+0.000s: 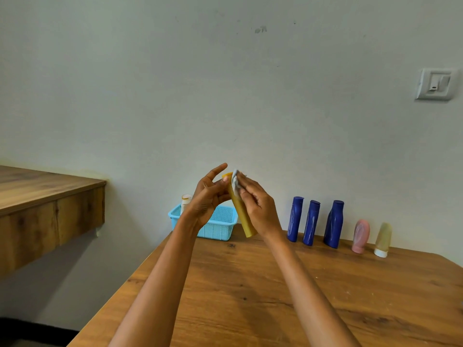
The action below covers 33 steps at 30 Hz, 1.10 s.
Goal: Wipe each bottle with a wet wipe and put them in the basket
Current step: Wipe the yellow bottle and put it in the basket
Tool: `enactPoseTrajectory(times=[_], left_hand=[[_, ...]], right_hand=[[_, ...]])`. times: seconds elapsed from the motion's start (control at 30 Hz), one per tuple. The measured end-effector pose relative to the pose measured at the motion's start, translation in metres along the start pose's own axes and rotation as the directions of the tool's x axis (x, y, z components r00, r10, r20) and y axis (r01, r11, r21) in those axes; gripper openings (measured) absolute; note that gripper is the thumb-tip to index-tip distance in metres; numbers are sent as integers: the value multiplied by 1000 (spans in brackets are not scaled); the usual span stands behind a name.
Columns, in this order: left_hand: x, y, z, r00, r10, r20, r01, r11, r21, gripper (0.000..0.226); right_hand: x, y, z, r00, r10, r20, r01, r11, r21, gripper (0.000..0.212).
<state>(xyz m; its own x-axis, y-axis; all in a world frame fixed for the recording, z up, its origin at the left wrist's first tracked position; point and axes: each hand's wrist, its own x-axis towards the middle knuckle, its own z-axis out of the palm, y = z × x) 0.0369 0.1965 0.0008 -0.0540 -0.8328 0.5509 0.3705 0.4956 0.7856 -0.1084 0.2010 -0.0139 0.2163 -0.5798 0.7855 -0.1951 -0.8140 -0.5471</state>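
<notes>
the yellow bottle [240, 211] is half hidden behind both hands, its lower end poking out below them. the basket [220, 225] at the back of the desk [275, 296] is partly covered by the left wrist; a pale bottle [186, 202] stands in it. the left hand [206, 199] holds the yellow bottle, forefinger straight. the right hand [255, 206] pinches a wipe [236, 182] against its top. five bottles [333, 227] stand in a row to the right.
</notes>
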Motion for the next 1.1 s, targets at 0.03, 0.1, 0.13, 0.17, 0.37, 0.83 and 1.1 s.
enactPoseTrajectory(times=[0.03, 0.1, 0.13, 0.17, 0.37, 0.83, 1.1], left_hand=[[0, 0, 1, 1000, 12, -19, -12, 1000, -7, 56], [1, 0, 0, 996, 38, -75, -42, 998, -51, 54], [2, 1, -2, 993, 49, -110, -58, 995, -79, 51], [2, 2, -5, 987, 58, -147, -73, 992, -102, 47], [2, 6, -17, 958, 85, -275, -122, 986, -117, 43], [-1, 2, -3, 999, 9, -46, -9, 1000, 3, 52], [-3, 0, -3, 991, 62, -118, -68, 997, -41, 48]], right_hand=[[-1, 0, -2, 1000, -28, -3, 28, 1000, -10, 37], [-3, 1, -5, 994, -110, 12, 110, 993, -46, 30], [-4, 1, -5, 989, -144, 17, 145, 988, -59, 28], [-5, 3, -6, 985, -172, 15, 173, 982, -70, 28], [-17, 28, -11, 987, -154, -49, 146, 980, -137, 16], [-6, 15, 4, 982, -65, -175, 59, 997, -41, 18], [-1, 12, -5, 992, 125, -26, -122, 986, 111, 13]])
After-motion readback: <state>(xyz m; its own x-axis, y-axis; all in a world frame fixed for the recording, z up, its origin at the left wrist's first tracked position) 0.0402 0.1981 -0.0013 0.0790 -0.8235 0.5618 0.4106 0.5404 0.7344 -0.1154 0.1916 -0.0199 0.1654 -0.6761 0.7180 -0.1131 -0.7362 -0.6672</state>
